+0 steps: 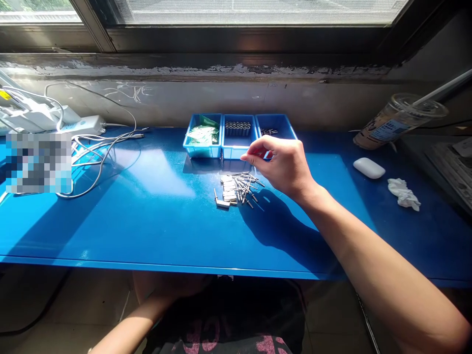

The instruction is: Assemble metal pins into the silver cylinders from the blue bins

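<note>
My right hand (283,164) is raised over the blue table, in front of the bins, with thumb and forefinger pinched together. Whatever is between those fingertips is too small to make out. Just below it on the table lies a pile of thin metal pins (246,189), which look like blind rivets, heaped against small pale metal blocks (228,187). One separate metal block (222,203) is at the pile's near left. Down in shadow below the table's front edge, my left hand (190,284) rests near my lap, its fingers hidden.
Three blue bins stand in a row: the left bin (201,150) holds green-and-clear plastic packets, the middle bin (238,151) short metal tubes, the right bin (289,129) dark pins. White cables (99,157) lie left. A drink cup (391,123), white case (368,167) and crumpled tissue (403,194) sit right.
</note>
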Demonstrator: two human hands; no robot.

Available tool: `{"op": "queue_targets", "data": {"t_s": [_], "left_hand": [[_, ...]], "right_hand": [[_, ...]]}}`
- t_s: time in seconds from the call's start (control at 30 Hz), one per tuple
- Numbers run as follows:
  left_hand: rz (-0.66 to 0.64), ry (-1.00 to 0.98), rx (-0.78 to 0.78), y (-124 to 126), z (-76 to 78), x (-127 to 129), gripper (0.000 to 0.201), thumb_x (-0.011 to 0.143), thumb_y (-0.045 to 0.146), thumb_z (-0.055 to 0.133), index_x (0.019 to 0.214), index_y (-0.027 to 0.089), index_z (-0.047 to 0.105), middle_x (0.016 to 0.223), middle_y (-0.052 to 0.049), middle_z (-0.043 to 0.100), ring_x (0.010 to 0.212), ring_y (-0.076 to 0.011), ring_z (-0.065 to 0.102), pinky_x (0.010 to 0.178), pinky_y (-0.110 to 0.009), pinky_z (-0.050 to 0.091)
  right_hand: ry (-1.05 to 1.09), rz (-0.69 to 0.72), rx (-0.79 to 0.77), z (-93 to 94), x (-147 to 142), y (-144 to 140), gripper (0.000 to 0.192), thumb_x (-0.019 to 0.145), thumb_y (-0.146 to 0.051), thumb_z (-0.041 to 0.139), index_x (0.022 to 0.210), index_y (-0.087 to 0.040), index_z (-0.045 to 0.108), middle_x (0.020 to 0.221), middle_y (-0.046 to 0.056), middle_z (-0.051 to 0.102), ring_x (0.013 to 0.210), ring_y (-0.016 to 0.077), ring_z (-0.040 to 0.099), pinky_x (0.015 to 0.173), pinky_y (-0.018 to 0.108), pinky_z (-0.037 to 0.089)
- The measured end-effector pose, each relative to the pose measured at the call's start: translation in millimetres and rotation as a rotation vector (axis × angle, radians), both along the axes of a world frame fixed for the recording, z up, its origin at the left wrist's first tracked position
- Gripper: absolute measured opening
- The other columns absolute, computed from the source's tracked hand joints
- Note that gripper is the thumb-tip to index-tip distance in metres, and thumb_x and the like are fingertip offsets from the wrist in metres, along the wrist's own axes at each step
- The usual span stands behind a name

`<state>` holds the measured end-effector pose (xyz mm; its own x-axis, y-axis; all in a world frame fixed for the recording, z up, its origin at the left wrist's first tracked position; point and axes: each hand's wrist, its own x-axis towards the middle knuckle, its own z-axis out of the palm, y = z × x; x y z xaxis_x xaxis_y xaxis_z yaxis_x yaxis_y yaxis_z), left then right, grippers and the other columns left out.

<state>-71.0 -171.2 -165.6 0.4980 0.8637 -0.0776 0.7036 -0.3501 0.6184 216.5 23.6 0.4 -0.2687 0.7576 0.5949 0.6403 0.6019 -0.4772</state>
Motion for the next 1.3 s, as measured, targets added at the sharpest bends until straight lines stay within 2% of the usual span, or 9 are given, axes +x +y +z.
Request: {"op": "queue_targets", "data": {"t_s": [0.1, 0.2, 0.3, 0.43, 0.6, 0.77, 0.97, 1.17, 1.3], "left_hand": [[-0.231, 0.038, -0.140, -8.2, 45.8, 15.0, 0.025, 0.090, 0.034, 0.065, 0.109, 0.044, 0.078, 0.097, 0.007, 0.083, 0.071, -0.0228, 0.077, 0.057, -0.030, 0.057], [-0.506, -0.151, -0.281, -7.5, 116.8, 20.1, 0.029, 0.095, 0.025, 0.070, 0.121, 0.037, 0.074, 0.107, 0.005, 0.082, 0.087, -0.0154, 0.078, 0.077, -0.021, 0.062], [-0.418, -0.518, -0.069, 12.3, 175.0, 22.1, 0.037, 0.097, 0.015, 0.066, 0.131, 0.029, 0.067, 0.109, -0.001, 0.081, 0.098, -0.0158, 0.077, 0.090, -0.022, 0.063], [-0.250, -0.653, 0.376, 63.0, 206.6, 33.6, 0.039, 0.092, 0.002, 0.061, 0.123, 0.024, 0.070, 0.096, -0.004, 0.079, 0.082, -0.0160, 0.074, 0.071, -0.026, 0.063], [-0.256, -0.489, 0.775, 141.7, 210.1, 61.2, 0.017, 0.097, 0.013, 0.060, 0.102, 0.021, 0.074, 0.087, -0.002, 0.078, 0.074, -0.0145, 0.073, 0.067, -0.027, 0.061], [-0.320, -0.381, 1.213, 182.7, 179.1, 74.1, 0.014, 0.090, 0.011, 0.063, 0.096, 0.019, 0.072, 0.081, -0.001, 0.077, 0.068, -0.0128, 0.070, 0.065, -0.024, 0.056], [-0.144, -0.496, 0.990, 181.4, 144.2, 70.0, 0.013, 0.091, 0.011, 0.060, 0.093, 0.014, 0.072, 0.075, 0.000, 0.073, 0.059, -0.0082, 0.061, 0.060, -0.020, 0.052], [-0.137, -0.457, 0.904, 184.5, 144.8, 68.5, 0.016, 0.092, 0.014, 0.058, 0.095, 0.014, 0.074, 0.075, 0.000, 0.073, 0.059, -0.0082, 0.060, 0.059, -0.020, 0.052], [-0.210, -0.422, 0.875, 184.8, 144.7, 67.2, 0.013, 0.093, 0.013, 0.060, 0.098, 0.012, 0.073, 0.082, -0.002, 0.075, 0.060, -0.0072, 0.060, 0.059, -0.019, 0.052]], "right_hand": [[0.078, 0.047, -0.030, -0.2, -3.2, -0.4, 0.015, 0.095, -0.033, 0.072, 0.092, -0.021, 0.081, 0.090, 0.003, 0.081, 0.077, 0.0186, 0.071, 0.075, 0.035, 0.058], [0.180, 0.131, -0.067, -0.9, -5.8, -1.6, 0.018, 0.096, -0.031, 0.069, 0.101, -0.021, 0.083, 0.100, 0.004, 0.083, 0.088, 0.0208, 0.076, 0.082, 0.038, 0.061], [0.266, 0.212, -0.159, 0.8, -6.1, -3.0, 0.022, 0.098, -0.031, 0.068, 0.108, -0.020, 0.083, 0.103, 0.006, 0.083, 0.089, 0.0207, 0.077, 0.080, 0.037, 0.062], [0.247, 0.209, -0.197, 4.6, -2.0, -0.9, 0.021, 0.097, -0.028, 0.067, 0.107, -0.020, 0.083, 0.110, 0.008, 0.080, 0.096, 0.0210, 0.074, 0.079, 0.035, 0.061], [0.376, 0.235, -0.337, 6.9, 5.1, 6.2, 0.023, 0.090, -0.034, 0.076, 0.106, -0.020, 0.084, 0.102, 0.007, 0.081, 0.088, 0.0209, 0.074, 0.078, 0.036, 0.062], [0.599, 0.317, -0.445, 15.3, 21.5, 9.6, 0.033, 0.081, -0.039, 0.085, 0.109, -0.024, 0.078, 0.096, 0.004, 0.079, 0.081, 0.0193, 0.074, 0.072, 0.035, 0.062], [0.539, 0.328, -0.431, 30.6, 51.6, 7.9, 0.046, 0.083, -0.072, 0.073, 0.098, -0.029, 0.066, 0.084, -0.001, 0.068, 0.080, 0.0207, 0.073, 0.073, 0.040, 0.061], [0.348, 0.219, -0.393, 34.5, 56.0, 11.6, 0.059, 0.098, -0.081, 0.040, 0.081, -0.028, 0.060, 0.065, 0.000, 0.049, 0.063, 0.0191, 0.056, 0.062, 0.039, 0.052], [0.408, 0.075, -0.421, 29.1, 63.3, 23.5, 0.049, 0.100, -0.069, 0.050, 0.075, -0.028, 0.059, 0.058, -0.002, 0.042, 0.051, 0.0154, 0.038, 0.052, 0.035, 0.039]]}}
